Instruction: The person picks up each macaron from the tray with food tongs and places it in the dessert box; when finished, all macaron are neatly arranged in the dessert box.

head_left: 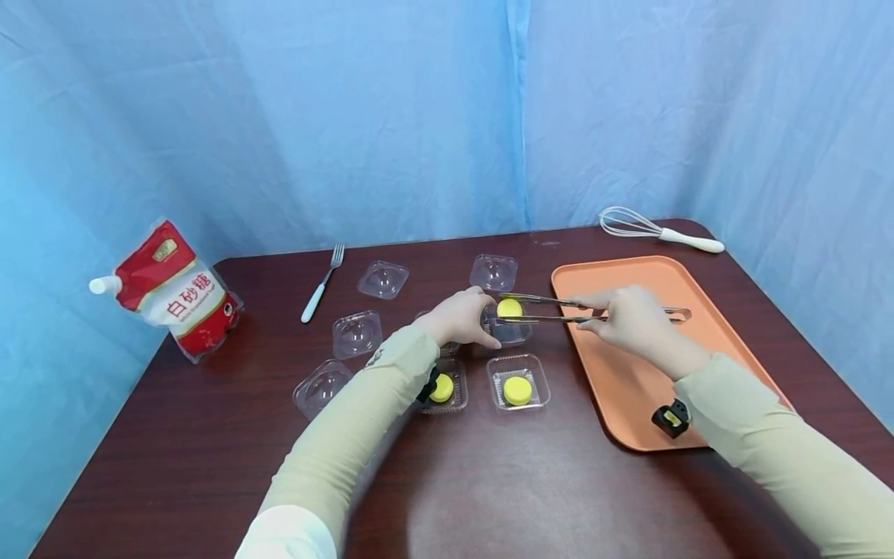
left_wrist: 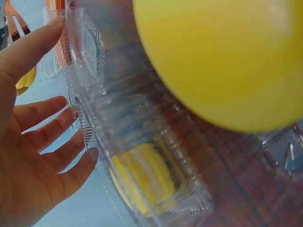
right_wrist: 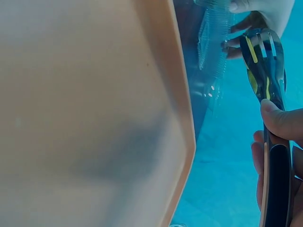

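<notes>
My right hand (head_left: 635, 322) holds metal tongs (head_left: 545, 319). Between their tips is a yellow macaron (head_left: 510, 309), over a clear plastic box (head_left: 518, 335). At that box's left side is my left hand (head_left: 461, 317); in the left wrist view its thumb and fingers (left_wrist: 45, 116) are spread along the clear plastic edge. Nearer the front, one clear box (head_left: 542, 400) contains a yellow macaron (head_left: 518, 390). Another box (head_left: 461, 397), partly behind the left wrist, holds a yellow macaron (head_left: 441, 387). The left hand covers much of a further box.
Clear lids (head_left: 382, 279) lie left and behind the boxes. An orange tray (head_left: 649, 419) lies under the right hand, with a whisk (head_left: 660, 230) beyond it. A fork (head_left: 323, 283) and a red sugar pouch (head_left: 181, 291) are on the left. Blue cloth (head_left: 391, 116) hangs behind the table.
</notes>
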`<state>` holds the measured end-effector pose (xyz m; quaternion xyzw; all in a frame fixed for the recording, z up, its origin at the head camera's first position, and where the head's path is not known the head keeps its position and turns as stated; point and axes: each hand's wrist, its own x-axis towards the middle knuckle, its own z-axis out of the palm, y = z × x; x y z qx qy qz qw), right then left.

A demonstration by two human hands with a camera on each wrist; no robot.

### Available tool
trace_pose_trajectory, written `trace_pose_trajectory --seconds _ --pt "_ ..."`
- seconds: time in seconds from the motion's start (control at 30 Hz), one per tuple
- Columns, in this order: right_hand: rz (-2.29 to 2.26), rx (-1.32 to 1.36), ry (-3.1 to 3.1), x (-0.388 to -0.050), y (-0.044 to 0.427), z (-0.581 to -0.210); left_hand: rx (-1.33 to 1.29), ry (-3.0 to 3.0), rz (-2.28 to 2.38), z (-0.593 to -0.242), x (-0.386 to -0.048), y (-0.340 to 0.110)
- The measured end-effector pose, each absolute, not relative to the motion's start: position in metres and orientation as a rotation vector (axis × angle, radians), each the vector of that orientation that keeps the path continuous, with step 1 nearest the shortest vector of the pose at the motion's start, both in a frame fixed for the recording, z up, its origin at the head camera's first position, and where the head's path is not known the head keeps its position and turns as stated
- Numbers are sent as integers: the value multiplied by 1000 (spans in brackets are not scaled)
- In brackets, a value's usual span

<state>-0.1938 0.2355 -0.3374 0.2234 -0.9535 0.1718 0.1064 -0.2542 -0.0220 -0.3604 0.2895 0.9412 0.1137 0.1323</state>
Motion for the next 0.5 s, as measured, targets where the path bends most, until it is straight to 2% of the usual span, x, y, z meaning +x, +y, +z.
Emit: trace_pose_trajectory --seconds 0.5 --pt "497 663 -2889 -193 232 -345 870 2734 339 -359 -253 -23"
